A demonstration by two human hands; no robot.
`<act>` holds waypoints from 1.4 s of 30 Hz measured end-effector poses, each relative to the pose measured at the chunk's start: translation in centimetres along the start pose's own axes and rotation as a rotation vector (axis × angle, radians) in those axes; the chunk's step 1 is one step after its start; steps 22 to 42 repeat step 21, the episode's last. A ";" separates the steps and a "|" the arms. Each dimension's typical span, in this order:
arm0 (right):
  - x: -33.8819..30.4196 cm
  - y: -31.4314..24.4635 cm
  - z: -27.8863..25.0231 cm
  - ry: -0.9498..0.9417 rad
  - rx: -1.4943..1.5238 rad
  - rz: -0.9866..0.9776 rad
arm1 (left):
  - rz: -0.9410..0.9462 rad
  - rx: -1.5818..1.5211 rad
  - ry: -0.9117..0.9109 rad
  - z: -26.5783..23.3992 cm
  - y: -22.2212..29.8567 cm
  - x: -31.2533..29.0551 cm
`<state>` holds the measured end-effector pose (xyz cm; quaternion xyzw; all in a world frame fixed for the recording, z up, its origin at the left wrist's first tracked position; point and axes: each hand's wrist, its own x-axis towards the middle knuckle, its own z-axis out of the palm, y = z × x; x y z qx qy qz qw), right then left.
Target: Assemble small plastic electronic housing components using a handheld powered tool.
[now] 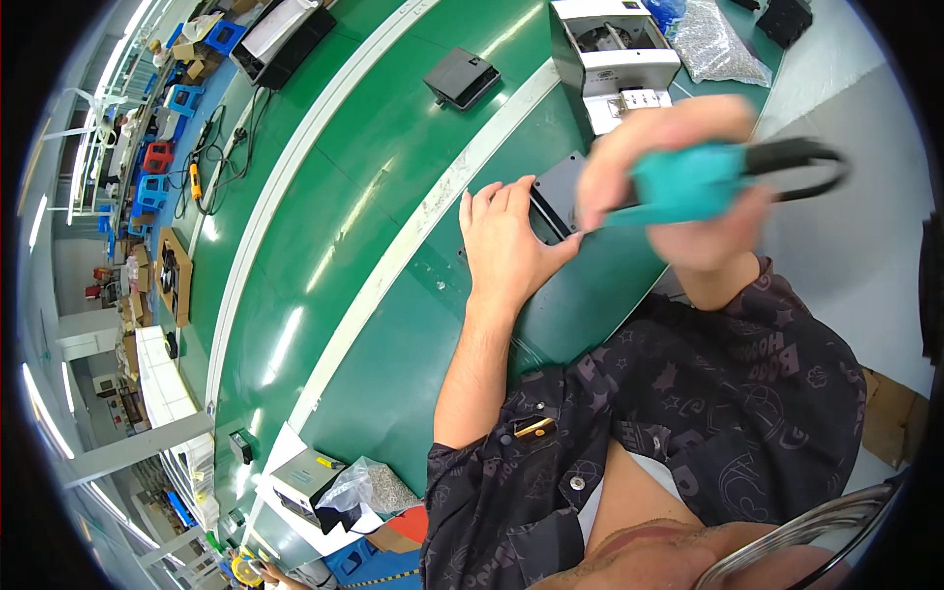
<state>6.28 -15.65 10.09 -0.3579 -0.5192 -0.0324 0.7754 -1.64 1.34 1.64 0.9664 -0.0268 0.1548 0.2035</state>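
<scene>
My left hand (504, 241) rests on the green table with its fingers stretched forward. Its thumb and index finger bracket the near-left edges of a dark grey rectangular plate-like part (560, 187), which is partly hidden by both hands. Above the part's right side, my right hand (678, 177) is closed around a teal tool (688, 182) with a black loop (798, 167) sticking out to the right. Hand and tool are smeared by motion, so the exact kind of tool cannot be made out. Its narrow end points left, toward my left thumb.
Beyond the part stands a white-and-black open device (629, 74), with a bag of bubble wrap (716, 44) behind it. A black box (462, 79) lies farther up the green table (393, 324). At the lower left sit a grey metal box (307, 482) and a clear plastic bag (369, 489).
</scene>
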 end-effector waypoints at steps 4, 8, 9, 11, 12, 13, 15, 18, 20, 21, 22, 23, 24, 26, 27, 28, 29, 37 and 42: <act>1.3 -4.6 -3.5 0.014 -0.045 -0.198 | -0.147 -0.125 0.124 -2.2 -1.2 1.7; 0.4 -5.5 -6.5 0.130 -0.181 -0.178 | -0.518 -0.103 0.279 -4.9 -8.3 2.3; -0.1 -5.5 -7.1 0.136 -0.172 -0.182 | -0.580 -0.033 0.315 -5.2 -11.3 1.5; -1.0 -5.2 -8.2 0.121 -0.163 -0.124 | -0.640 0.048 0.356 -5.5 -16.5 -0.8; -1.5 -5.0 -8.7 0.116 -0.162 -0.095 | -0.693 0.155 0.310 -5.7 -18.6 -2.5; -1.8 -4.9 -9.3 0.112 -0.173 -0.065 | -0.738 0.255 0.259 -5.8 -19.6 -3.6; -2.1 -4.8 -10.3 0.143 -0.187 -0.099 | -0.596 0.224 0.329 -5.8 -17.4 -4.8; -1.3 -5.4 -10.9 0.188 -0.193 -0.205 | -0.394 -0.289 0.008 -7.2 -9.4 -4.9; 2.3 -3.5 -6.7 0.533 -0.280 -0.391 | -0.304 -0.415 -0.225 -6.9 -7.3 -5.8; 2.2 -3.6 -6.9 0.534 -0.289 -0.386 | -0.292 -0.409 -0.267 -6.2 -6.2 -5.8; 2.2 -3.6 -6.9 0.534 -0.289 -0.386 | -0.292 -0.409 -0.267 -6.2 -6.2 -5.8; 2.2 -3.6 -6.9 0.534 -0.289 -0.386 | -0.292 -0.409 -0.267 -6.2 -6.2 -5.8; 2.2 -3.6 -6.9 0.534 -0.289 -0.386 | -0.292 -0.409 -0.267 -6.2 -6.2 -5.8; 2.2 -3.6 -6.9 0.534 -0.289 -0.386 | -0.292 -0.409 -0.267 -6.2 -6.2 -5.8; 2.2 -3.6 -6.9 0.534 -0.289 -0.386 | -0.292 -0.409 -0.267 -6.2 -6.2 -5.8; 2.2 -3.6 -6.9 0.534 -0.289 -0.386 | -0.292 -0.409 -0.267 -6.2 -6.2 -5.8; 2.2 -3.6 -6.9 0.534 -0.289 -0.386 | -0.292 -0.409 -0.267 -6.2 -6.2 -5.8; 2.2 -3.6 -6.9 0.534 -0.289 -0.386 | -0.292 -0.409 -0.267 -6.2 -6.2 -5.8; 2.2 -3.6 -6.9 0.534 -0.289 -0.386 | -0.292 -0.409 -0.267 -6.2 -6.2 -5.8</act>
